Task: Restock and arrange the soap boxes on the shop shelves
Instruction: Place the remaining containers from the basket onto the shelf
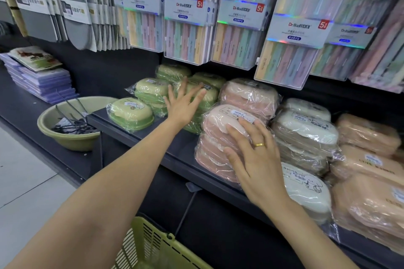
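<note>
Straightening soap boxes on shelf (140,131): right hand (255,159) pressing flat, fingers straight, on pink stack (218,155) at front edge; left hand (183,105) open, reaching over green boxes (150,90). Next probably squaring green pile.

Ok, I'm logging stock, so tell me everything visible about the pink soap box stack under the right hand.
The pink soap box stack sits at the shelf's front edge: rounded, matte pink boxes in crinkly clear wrap, the top one bearing a white printed label. The right hand rests flat on it, fingers spread. Cream boxes press against its right side.
</note>
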